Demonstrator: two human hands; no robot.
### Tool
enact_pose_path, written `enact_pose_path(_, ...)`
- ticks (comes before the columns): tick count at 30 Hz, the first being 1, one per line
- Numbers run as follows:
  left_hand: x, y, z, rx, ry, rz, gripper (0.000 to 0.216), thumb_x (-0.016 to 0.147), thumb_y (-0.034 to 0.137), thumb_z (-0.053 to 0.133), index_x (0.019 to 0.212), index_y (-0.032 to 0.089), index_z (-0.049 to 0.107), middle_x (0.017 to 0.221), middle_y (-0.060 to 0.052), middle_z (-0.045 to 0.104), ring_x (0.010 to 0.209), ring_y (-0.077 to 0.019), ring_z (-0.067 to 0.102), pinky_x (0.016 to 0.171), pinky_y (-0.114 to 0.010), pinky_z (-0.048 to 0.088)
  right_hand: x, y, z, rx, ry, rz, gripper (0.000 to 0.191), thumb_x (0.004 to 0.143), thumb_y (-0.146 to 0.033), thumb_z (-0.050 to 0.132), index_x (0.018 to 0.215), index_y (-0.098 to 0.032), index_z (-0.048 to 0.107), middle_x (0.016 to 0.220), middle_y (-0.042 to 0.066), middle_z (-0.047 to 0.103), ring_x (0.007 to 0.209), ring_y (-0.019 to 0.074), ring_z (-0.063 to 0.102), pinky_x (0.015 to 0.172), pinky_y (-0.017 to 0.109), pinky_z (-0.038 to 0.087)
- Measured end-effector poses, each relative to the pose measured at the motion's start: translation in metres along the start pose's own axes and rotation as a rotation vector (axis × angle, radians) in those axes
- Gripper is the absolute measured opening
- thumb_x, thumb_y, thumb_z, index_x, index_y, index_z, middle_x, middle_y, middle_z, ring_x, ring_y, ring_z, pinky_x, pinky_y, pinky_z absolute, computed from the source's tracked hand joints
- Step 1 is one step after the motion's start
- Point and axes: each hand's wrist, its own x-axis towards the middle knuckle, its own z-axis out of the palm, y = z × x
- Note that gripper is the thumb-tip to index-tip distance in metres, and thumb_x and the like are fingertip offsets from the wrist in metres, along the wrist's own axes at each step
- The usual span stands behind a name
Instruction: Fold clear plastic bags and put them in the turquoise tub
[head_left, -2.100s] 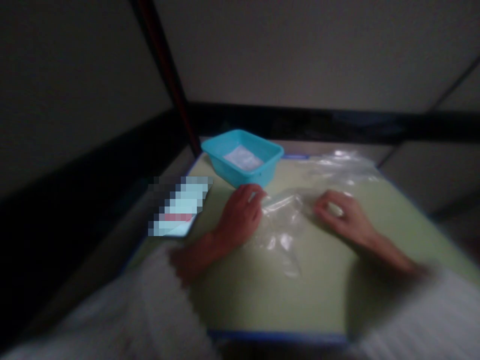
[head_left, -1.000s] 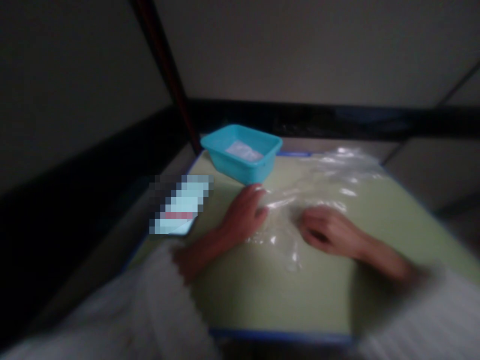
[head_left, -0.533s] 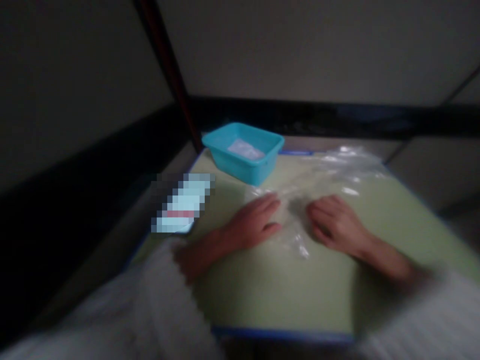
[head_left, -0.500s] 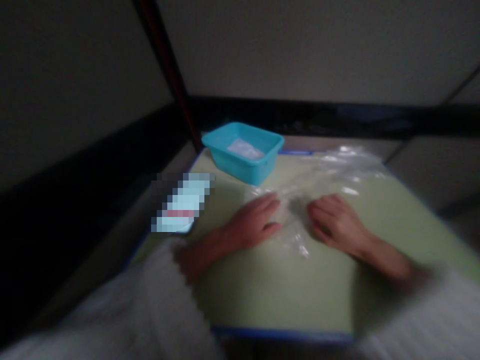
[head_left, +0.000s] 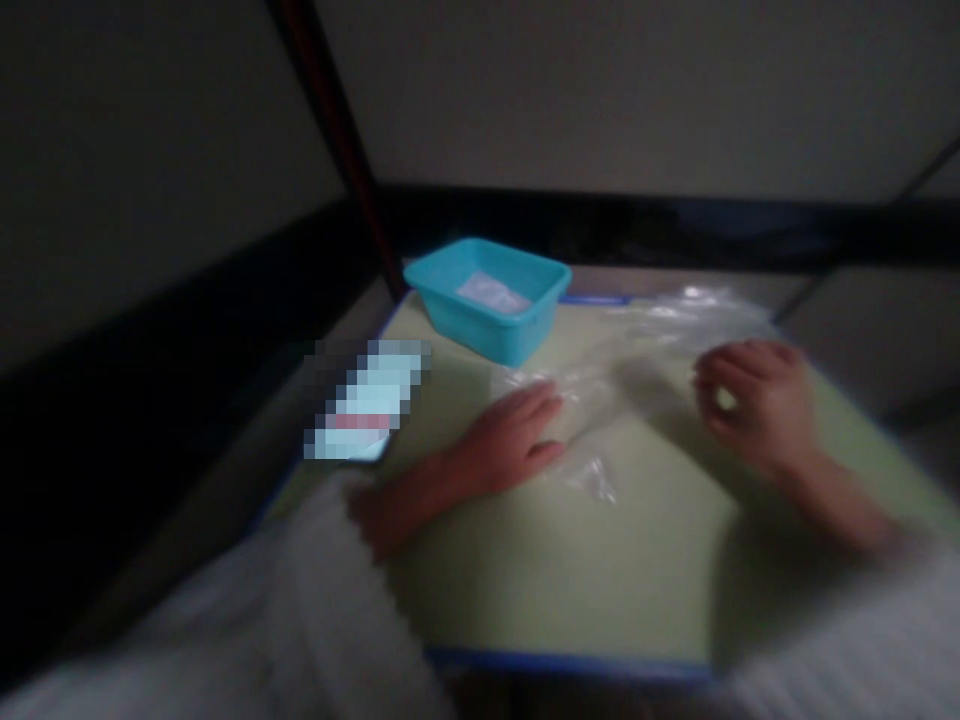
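Note:
My left hand (head_left: 504, 446) lies flat on a clear plastic bag (head_left: 592, 476), fingers stretched out and thumb apart. Part of the bag is under that hand, and its outline is hard to follow against the table. To the right, my right hand (head_left: 757, 405) is raised over the table, its thumb and fingertips brought together in a ring. Whether thin plastic is between those fingertips is too blurred to make out. More crumpled clear plastic (head_left: 694, 312) lies beyond the right hand, near the far edge.
A turquoise basin (head_left: 491, 335) with a whitish packet (head_left: 493, 292) inside stands at the back of the pale green table (head_left: 555, 590). By the left edge lies a phone-like device (head_left: 375, 400), its screen pixelated. Blue trim (head_left: 570, 663) borders the table.
My right hand has moved away from the left hand, to the right and upward, and its fingers now form a visible ring. My left hand has stayed in place on the bag.

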Motion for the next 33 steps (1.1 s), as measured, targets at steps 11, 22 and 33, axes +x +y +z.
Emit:
enact_pose_path(11, -0.001, 0.000, 0.001, 0.004, 0.004, 0.003, 0.052, 0.089, 0.038, 0.049, 0.132, 0.010, 0.044, 0.144, -0.017, 0.038, 0.137, -0.0253, 0.030, 0.112, -0.041, 0.028, -0.001, -0.016, -0.010, 0.234, 0.210, 0.111, 0.008, 0.079, -0.016, 0.051, 0.079, -0.022, 0.055, 0.079, 0.006, 0.063, 0.076, 0.0239, 0.058, 0.074, 0.041, 0.039)
enact_pose_path(22, 0.001, -0.001, 0.003, -0.023, 0.030, 0.023, 0.048, 0.087, 0.033, 0.050, 0.129, 0.010, 0.047, 0.141, -0.018, 0.042, 0.135, -0.0266, 0.034, 0.111, -0.043, 0.031, -0.002, -0.108, -0.007, 0.434, -0.219, -0.388, 0.019, 0.087, -0.030, 0.050, 0.096, -0.016, 0.060, 0.091, 0.007, 0.066, 0.089, 0.0232, 0.054, 0.096, 0.046, 0.032)
enact_pose_path(33, -0.001, -0.003, 0.005, -0.011, 0.040, 0.019, 0.052, 0.087, 0.038, 0.051, 0.131, 0.011, 0.045, 0.143, -0.017, 0.040, 0.136, -0.0264, 0.032, 0.111, -0.043, 0.030, -0.001, -0.080, -0.018, 0.609, -0.261, -0.389, 0.022, 0.080, -0.011, 0.040, 0.064, -0.019, 0.053, 0.062, 0.004, 0.053, 0.064, 0.0184, 0.048, 0.071, 0.036, 0.043)
